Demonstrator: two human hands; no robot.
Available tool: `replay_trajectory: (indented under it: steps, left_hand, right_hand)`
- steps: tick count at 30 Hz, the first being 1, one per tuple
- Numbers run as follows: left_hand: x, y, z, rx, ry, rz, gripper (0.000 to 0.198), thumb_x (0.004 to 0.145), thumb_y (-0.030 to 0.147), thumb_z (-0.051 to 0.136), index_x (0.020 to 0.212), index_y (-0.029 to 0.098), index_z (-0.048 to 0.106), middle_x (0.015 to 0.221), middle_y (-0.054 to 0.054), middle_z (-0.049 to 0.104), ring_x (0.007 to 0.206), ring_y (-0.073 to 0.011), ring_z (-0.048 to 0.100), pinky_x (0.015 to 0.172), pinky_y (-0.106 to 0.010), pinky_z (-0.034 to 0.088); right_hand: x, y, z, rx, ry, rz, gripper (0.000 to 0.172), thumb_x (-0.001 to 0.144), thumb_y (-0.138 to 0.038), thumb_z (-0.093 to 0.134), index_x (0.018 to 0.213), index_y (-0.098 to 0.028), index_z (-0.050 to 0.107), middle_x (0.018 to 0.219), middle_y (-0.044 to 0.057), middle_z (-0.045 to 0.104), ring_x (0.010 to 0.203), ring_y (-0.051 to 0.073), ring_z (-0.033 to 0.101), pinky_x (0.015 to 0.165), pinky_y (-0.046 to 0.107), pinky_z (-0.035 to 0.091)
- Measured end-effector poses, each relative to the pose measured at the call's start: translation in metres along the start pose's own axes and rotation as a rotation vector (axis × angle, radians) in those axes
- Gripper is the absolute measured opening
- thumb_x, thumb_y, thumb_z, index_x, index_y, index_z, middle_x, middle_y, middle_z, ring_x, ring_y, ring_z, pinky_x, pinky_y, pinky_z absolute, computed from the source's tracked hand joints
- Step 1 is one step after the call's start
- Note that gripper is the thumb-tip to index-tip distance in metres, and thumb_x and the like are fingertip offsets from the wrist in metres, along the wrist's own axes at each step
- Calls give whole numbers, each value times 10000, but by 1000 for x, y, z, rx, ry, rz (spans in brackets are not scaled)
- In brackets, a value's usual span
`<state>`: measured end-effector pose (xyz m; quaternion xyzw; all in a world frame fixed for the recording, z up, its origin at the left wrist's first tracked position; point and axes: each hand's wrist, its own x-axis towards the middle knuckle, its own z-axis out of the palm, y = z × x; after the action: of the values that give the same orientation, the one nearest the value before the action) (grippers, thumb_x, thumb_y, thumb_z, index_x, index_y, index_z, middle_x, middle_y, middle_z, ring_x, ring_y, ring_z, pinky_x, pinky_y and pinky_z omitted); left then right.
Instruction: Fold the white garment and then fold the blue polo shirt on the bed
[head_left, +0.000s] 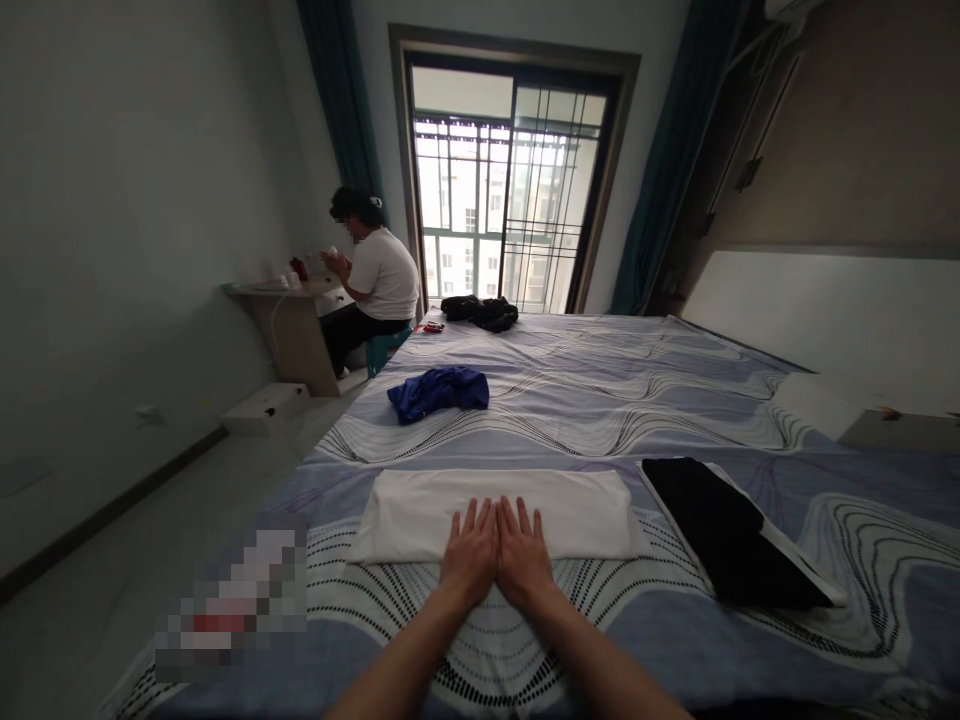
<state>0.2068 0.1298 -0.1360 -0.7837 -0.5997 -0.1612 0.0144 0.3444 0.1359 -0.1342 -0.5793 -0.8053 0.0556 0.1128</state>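
Both hands lie flat and open, side by side with thumbs touching, on the near edge of a folded white cloth [495, 512]: left hand [470, 553], right hand [524, 553]. Palms down, fingers spread, gripping nothing; the posture suits pressing the fold flat. The cloth lies crosswise on the bed [637, 400], near its foot. A black garment [724, 535] lies just right of the cloth, apart from it; a blue garment [439, 390] lies beyond. Open bedspread remains between them. A person [375, 285] sits at a desk [296, 320] by the window.
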Motion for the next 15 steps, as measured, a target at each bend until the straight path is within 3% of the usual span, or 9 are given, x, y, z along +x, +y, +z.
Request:
replay_trajectory:
  steps: [3,8,15]
  left_hand:
    - [0,7,6,-20,-3,-61,555,1000,359,293,1519,196,408,1609,-84,335,1506,-310,248,1206,-562,218]
    - [4,-30,-6,-14,-32,-171,594,972,426,362,1530,224,392,1636,-81,269,1514,-332,212,1211,-577,142]
    - [-8,-68,-20,64,-29,-332,630,972,440,356,1543,175,361,1644,-115,255,1513,-338,205,1215,-558,98]
  right_hand:
    - [-3,-6,6,17,-22,4,590,1021,-376,235,1590,-224,218,1659,21,154,1541,267,55,1225,537,30]
    - [0,7,-4,-34,-55,38,683,1000,-527,277,1596,-202,201,1668,34,123,1540,279,57,1223,526,28]
    - [-2,3,-6,-51,-81,58,731,992,-557,269,1599,-160,179,1672,46,109,1536,288,45,1217,513,-11]
